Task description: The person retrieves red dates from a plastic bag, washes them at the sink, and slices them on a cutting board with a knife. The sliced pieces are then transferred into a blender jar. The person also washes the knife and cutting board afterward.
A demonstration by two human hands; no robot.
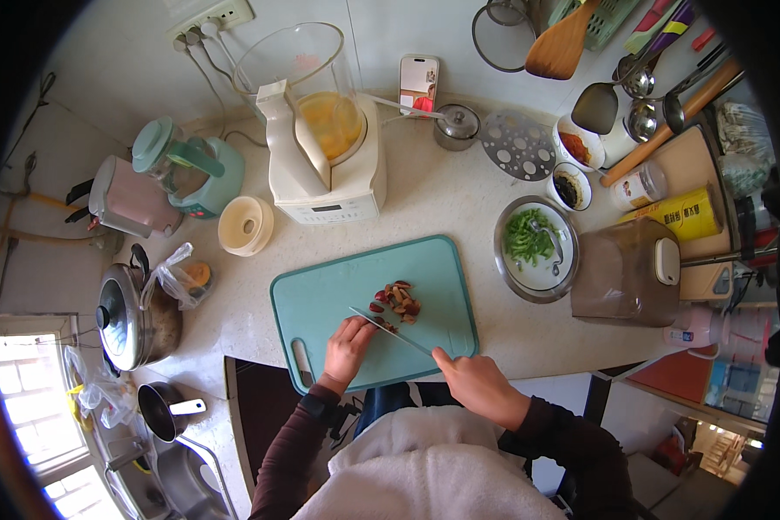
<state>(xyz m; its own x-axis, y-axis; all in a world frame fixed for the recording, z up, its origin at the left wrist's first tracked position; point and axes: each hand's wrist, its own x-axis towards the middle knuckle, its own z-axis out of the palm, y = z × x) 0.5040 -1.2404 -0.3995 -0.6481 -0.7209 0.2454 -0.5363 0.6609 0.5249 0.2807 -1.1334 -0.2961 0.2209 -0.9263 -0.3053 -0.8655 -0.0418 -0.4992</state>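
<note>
A teal cutting board (329,295) lies before me on the counter. My right hand (481,388) is wrapped round the handle of a knife (399,334), its thin blade pointing up and left across the board. Beside the blade, my left hand (347,348) rests low on the board with its fingers bunched; whatever they hold is hidden. Chopped dark red pieces with tan insides, which look like red dates (400,301), form a small pile beyond the blade. A few more bits lie right by the knife.
Behind the board stands a cream blender (328,204) holding yellow contents. A steel bowl of chopped greens (529,238) and a brown bin (620,273) are to the right. At left sit a cream round container (245,227) and a lidded pot (160,325). A phone (418,84) leans on the wall.
</note>
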